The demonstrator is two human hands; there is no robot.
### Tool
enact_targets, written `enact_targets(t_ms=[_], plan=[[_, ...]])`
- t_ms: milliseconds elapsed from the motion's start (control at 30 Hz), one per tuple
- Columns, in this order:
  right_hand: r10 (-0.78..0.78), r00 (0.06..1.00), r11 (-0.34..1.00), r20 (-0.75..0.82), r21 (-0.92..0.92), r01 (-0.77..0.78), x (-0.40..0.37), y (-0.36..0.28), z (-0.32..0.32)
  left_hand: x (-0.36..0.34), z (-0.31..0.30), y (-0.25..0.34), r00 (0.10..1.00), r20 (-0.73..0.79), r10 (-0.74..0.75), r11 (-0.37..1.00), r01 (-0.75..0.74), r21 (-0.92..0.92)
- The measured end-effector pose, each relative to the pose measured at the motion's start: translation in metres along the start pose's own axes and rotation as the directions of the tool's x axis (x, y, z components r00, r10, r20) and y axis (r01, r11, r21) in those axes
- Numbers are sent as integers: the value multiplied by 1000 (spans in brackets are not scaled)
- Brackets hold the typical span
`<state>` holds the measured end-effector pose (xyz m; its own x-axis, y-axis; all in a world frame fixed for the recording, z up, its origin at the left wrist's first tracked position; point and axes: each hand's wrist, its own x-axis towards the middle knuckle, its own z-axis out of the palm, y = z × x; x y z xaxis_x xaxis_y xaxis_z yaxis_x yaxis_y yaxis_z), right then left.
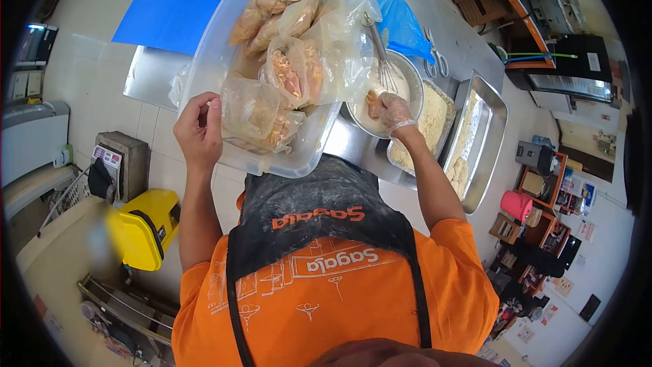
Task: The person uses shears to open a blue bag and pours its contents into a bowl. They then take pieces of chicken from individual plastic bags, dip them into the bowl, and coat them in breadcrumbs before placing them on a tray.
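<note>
My left hand (199,128) is closed, with the thumb bent against the curled fingers, at the near left edge of a clear plastic tub (309,156). Whatever its fingers hold is hidden. Clear plastic bags (248,105) with raw, seasoned chicken pieces (286,76) fill much of the tub. My right hand (396,115), in a clear disposable glove, grips a piece of chicken (372,104) over a metal bowl (418,85) of pale batter (397,81). A wire whisk (384,71) leans in that bowl, its handle toward the tub.
Right of the bowl sit a tray of breadcrumbs (433,117) and a long metal pan (499,119) with crumbs in it. Scissors (440,61) and blue plastic bags (401,24) lie behind. A blue board (170,7) is at the left; a yellow bin (146,231) stands on the floor.
</note>
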<state>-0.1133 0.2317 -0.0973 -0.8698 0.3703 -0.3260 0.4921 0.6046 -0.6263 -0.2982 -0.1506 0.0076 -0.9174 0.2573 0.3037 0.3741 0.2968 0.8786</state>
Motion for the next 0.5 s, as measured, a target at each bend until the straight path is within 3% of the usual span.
enact_targets(t_ms=[133,233,333,500], plan=[[51,997,985,57,-170,-40,2,-25,-1,0,-2,-1,1000,26,-13,1000,14,-9],[47,996,983,79,-179,-32,11,-9,17,0,-2,-1,999,42,-20,999,21,-24],[12,990,884,140,-465,55,17,-12,22,0,-2,-3,998,51,-20,999,22,-36],[-18,987,895,161,-437,87,15,-17,14,1,-5,0,996,76,-37,998,40,-44]])
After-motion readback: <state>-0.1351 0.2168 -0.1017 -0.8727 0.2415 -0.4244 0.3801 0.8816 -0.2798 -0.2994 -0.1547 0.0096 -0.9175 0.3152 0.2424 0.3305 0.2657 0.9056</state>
